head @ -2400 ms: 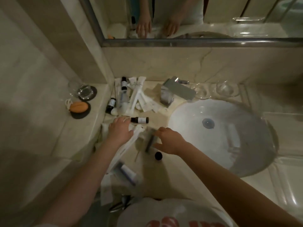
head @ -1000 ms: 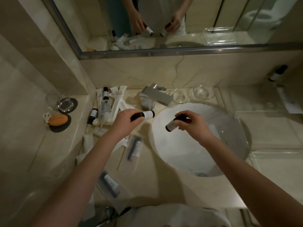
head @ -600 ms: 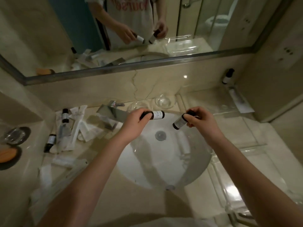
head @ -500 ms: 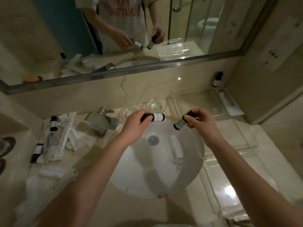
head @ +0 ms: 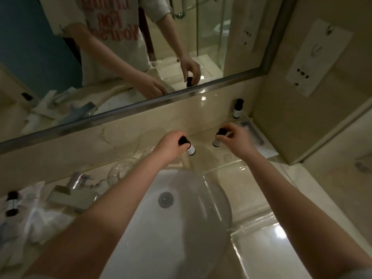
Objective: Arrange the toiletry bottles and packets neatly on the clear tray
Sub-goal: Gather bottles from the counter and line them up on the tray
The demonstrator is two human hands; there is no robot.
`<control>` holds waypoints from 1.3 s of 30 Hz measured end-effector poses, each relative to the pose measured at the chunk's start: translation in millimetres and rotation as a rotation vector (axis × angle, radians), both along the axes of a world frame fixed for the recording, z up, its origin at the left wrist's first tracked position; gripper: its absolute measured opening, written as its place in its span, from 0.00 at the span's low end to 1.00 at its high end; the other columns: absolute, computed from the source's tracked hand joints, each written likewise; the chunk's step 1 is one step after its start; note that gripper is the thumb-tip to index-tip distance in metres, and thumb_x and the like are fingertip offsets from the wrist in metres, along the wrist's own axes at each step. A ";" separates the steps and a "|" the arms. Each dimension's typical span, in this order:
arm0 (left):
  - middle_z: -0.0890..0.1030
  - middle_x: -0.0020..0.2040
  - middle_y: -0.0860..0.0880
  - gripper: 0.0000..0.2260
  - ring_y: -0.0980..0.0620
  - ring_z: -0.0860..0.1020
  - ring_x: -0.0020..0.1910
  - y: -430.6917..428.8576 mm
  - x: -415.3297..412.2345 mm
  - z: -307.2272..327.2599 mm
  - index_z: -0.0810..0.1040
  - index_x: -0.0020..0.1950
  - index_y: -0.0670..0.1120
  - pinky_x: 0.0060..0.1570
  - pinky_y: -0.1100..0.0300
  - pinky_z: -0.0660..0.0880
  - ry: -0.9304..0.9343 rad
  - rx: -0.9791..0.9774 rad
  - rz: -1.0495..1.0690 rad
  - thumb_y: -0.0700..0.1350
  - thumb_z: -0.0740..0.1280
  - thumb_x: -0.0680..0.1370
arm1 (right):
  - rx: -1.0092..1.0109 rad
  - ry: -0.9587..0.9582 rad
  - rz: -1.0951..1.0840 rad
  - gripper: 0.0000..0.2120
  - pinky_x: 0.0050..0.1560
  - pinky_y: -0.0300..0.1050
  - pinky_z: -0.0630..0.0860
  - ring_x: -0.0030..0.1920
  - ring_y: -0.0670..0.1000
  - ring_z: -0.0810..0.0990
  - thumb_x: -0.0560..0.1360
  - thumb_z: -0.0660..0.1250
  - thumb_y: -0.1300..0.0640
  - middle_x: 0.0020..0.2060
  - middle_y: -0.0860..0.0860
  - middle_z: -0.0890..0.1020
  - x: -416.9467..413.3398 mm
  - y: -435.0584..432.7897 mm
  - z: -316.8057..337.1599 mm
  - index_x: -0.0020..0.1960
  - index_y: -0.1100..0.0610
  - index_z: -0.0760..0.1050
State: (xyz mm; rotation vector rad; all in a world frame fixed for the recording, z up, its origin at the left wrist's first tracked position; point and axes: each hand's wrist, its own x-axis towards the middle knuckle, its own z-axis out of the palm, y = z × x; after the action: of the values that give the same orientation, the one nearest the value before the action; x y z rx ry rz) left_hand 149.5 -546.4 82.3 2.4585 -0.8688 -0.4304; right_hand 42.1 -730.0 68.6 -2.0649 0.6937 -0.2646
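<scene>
One small bottle (head: 190, 151) with a black cap and white label hangs from the left hand (head: 171, 146) over the clear tray (head: 227, 158). The other bottle (head: 217, 141) looks the same, tilted in the right hand (head: 235, 137). A third bottle (head: 237, 109) stands by the tray's far corner. White packets (head: 36, 210) lie piled far left.

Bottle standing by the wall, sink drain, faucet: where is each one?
bottle standing by the wall (head: 237, 112): head view, on its white label.
sink drain (head: 165, 199): head view, on its metal centre.
faucet (head: 69, 196): head view, on its flat spout.
</scene>
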 end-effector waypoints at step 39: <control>0.74 0.33 0.56 0.06 0.52 0.74 0.38 -55.2 12.4 0.0 0.80 0.48 0.47 0.41 0.58 0.72 0.043 0.043 0.004 0.42 0.70 0.72 | -0.648 0.337 0.530 0.08 0.37 0.45 0.72 0.39 0.51 0.75 0.74 0.68 0.53 0.42 0.53 0.81 39.7 -42.7 25.0 0.48 0.57 0.79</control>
State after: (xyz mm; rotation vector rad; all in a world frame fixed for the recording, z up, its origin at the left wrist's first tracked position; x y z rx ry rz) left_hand 161.8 -601.6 82.2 2.4800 -0.8444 -0.5040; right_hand 81.8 -772.6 93.6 -2.8650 0.2308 0.1991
